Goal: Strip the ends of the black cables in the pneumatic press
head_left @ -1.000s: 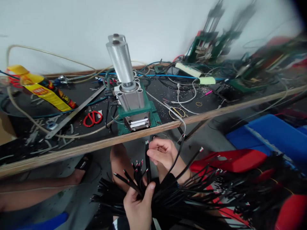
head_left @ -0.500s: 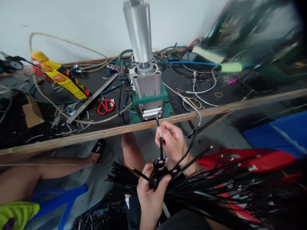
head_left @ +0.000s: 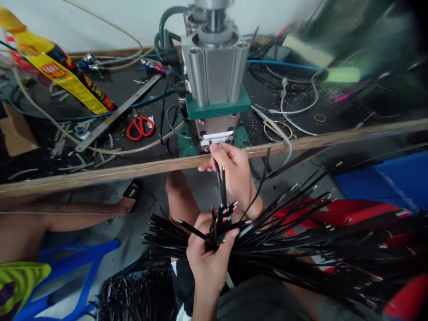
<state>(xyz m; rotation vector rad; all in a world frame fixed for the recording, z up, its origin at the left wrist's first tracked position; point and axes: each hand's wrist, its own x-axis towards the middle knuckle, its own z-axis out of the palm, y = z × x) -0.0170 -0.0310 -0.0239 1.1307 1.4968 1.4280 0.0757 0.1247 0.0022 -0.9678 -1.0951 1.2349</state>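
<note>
My left hand (head_left: 209,254) is wrapped round a bunch of black cables (head_left: 219,223) whose stripped ends show red, white and green wires. Just below the front of the metal press (head_left: 217,76), my right hand (head_left: 236,174) pinches one black cable (head_left: 219,176) between thumb and finger. That cable's tip is at the white strips (head_left: 218,135) on the press's lower front; whether it is inserted cannot be seen. Many more black cables (head_left: 284,254) lie across the lap and spread to both sides.
On the black table (head_left: 133,107) are red-handled scissors (head_left: 140,128), a steel ruler (head_left: 120,111), a yellow bottle (head_left: 60,67), hoses and loose cut pieces. Its wooden edge (head_left: 100,174) crosses before me. Another person's leg (head_left: 83,225) and a blue stool (head_left: 90,267) are at left.
The view has moved closer to the press. My right hand has moved up with the cable, whose tip is now at the press front. My left hand still grips the bunch.
</note>
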